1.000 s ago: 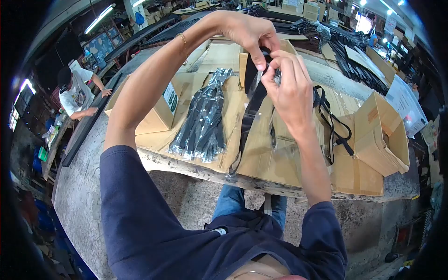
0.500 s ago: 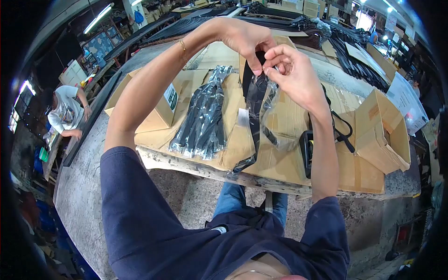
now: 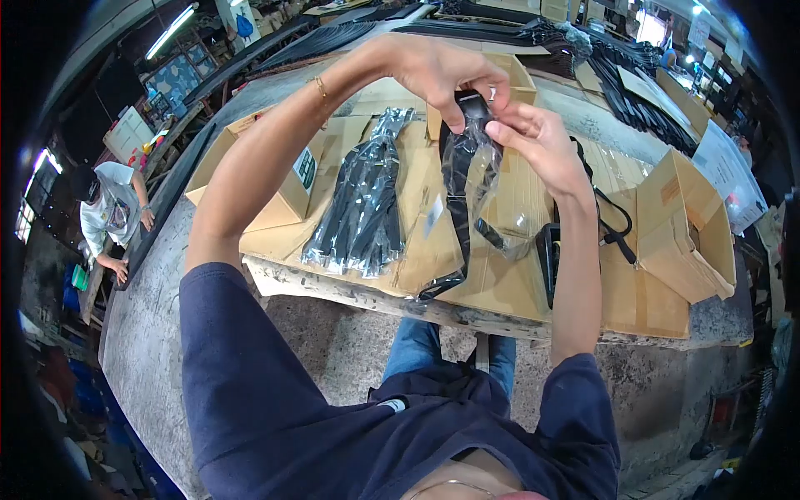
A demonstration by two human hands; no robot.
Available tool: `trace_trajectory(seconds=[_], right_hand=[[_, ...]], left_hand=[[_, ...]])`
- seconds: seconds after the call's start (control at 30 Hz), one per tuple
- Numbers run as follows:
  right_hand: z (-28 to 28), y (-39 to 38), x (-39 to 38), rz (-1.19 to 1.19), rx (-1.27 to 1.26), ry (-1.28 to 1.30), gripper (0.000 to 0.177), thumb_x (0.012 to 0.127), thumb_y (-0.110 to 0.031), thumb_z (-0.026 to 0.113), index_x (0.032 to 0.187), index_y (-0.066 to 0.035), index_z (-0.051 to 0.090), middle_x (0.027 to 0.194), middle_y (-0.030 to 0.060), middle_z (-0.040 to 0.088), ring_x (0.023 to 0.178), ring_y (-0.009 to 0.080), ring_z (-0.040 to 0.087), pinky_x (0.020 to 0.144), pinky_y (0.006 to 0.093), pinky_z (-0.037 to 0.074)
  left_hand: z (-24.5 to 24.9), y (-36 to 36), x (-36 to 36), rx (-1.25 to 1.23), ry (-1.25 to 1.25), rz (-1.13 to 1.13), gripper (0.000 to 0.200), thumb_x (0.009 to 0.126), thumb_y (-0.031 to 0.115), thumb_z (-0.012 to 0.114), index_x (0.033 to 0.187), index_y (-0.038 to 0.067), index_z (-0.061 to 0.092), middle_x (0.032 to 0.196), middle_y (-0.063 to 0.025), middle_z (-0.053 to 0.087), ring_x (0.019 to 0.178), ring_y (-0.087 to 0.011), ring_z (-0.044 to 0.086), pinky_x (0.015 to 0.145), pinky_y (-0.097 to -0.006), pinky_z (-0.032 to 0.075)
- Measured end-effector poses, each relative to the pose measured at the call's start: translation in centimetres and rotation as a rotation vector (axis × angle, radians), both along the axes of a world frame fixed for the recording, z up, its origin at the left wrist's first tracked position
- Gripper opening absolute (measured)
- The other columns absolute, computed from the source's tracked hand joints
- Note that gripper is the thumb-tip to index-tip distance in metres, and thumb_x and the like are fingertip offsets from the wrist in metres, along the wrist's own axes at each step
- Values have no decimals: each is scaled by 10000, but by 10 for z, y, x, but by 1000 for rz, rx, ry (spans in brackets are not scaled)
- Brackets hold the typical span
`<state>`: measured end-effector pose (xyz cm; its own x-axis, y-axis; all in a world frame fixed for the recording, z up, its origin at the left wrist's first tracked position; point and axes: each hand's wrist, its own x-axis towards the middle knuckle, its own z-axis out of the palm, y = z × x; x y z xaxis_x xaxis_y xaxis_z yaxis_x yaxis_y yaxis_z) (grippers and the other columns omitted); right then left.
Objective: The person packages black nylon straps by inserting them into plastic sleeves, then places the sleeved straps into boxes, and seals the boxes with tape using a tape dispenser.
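Note:
A black strap in a clear plastic sleeve hangs from my two raised hands, its lower end lying near the front edge of the cardboard. My left hand is closed around its top end, where a smooth dark piece shows between thumb and fingers. My right hand pinches the upper right edge of the plastic sleeve with thumb and fingertips. To the left lies a fanned bundle of plastic-wrapped black straps. A small white label shows beside the hanging strap.
Flattened cardboard covers the table. An open carton stands at right, another carton at left. A black and yellow tool sits partly behind my right forearm. Long black strips lie farther back. A co-worker works at far left.
The strap's top end has come into clearer view between my hands. My right hand has shifted slightly right and down. The co-worker at left has straightened a little.

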<state>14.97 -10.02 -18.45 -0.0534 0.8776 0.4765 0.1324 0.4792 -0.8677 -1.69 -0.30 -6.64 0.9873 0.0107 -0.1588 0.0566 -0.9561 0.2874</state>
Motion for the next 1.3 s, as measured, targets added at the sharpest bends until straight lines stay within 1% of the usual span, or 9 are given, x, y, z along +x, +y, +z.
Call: trace_trajectory(seconds=[0.1,0.17,0.2,0.3,0.5,0.83,1.03,1.1,1.3], right_hand=[[0,2,6,-16,-63,-26,288,837,-95,693,1067,64,623,942,78,683,856,109,614,805,246,470],[-6,6,7,-107,-40,16,287,830,-83,696,1069,56,623,945,73,680,852,104,614,805,239,472],[-10,7,7,-198,-16,57,287,823,-72,699,1072,49,623,948,67,676,849,99,614,805,231,474],[-23,7,-2,-326,76,128,245,832,-61,692,1038,56,630,922,81,680,835,92,616,769,223,480],[-39,10,-22,-561,290,58,256,813,-102,721,997,50,627,859,105,684,784,121,612,735,259,484],[-37,10,-30,-696,247,55,203,831,-97,700,926,60,613,757,90,670,650,76,583,607,230,471],[-35,12,-28,-735,313,-9,222,821,-97,712,920,70,604,720,77,662,644,59,572,593,220,462],[-38,17,-21,-638,269,65,222,810,-84,726,923,69,611,739,70,667,659,55,571,600,207,457],[-40,21,-4,-448,179,185,206,794,-54,739,939,58,643,806,56,682,718,57,587,653,197,471]], left_hand=[[-13,5,1,107,-111,67,521,659,64,728,1127,20,503,943,-95,659,808,-199,578,742,-322,445],[-31,15,1,480,-724,-90,398,659,87,737,1007,12,559,889,-114,657,805,-205,595,714,-332,448],[-40,11,-1,477,-722,-87,398,659,87,737,1007,12,559,889,-114,657,805,-205,595,714,-332,448],[-76,-32,-10,98,-922,588,200,732,147,730,701,-2,601,652,-80,619,609,-155,584,569,-305,444],[-119,-38,12,-175,-1165,871,244,792,209,684,812,-35,684,619,-124,638,531,-131,561,536,-306,451],[-119,-29,6,-275,-990,739,262,873,197,603,910,-56,663,691,-66,628,627,-133,537,618,-288,439],[-130,-11,5,-327,-1045,592,200,881,143,617,942,-38,677,892,-63,614,810,-138,546,701,-267,439],[-132,-10,5,-323,-1091,552,160,864,104,640,946,-23,690,971,-59,606,885,-142,559,746,-274,460],[-136,-13,10,-526,-1073,549,140,831,80,676,937,-7,703,932,-41,632,863,-120,583,761,-264,468]])
